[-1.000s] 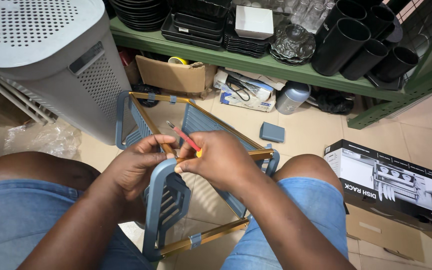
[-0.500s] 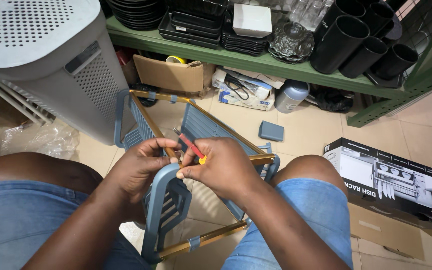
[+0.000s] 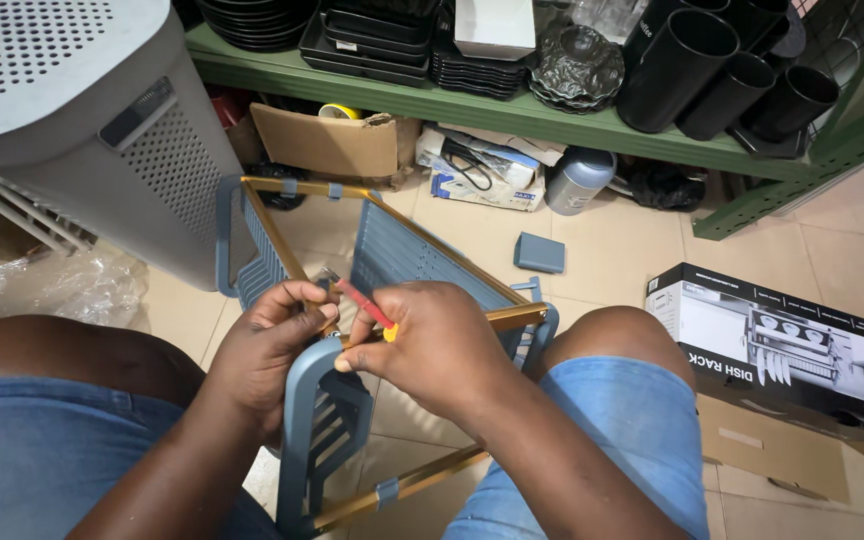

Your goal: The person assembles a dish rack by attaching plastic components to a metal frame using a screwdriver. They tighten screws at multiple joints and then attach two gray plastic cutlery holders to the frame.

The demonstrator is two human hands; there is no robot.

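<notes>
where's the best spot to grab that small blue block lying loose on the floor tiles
The small blue block lies flat on the tile floor, apart from the blue rack and the grey jar. Coming straight down from above looks best, pinching across its two long sides. Its top is flat and low, and the floor beside those sides looks open, so fingers should fit either side.
</notes>
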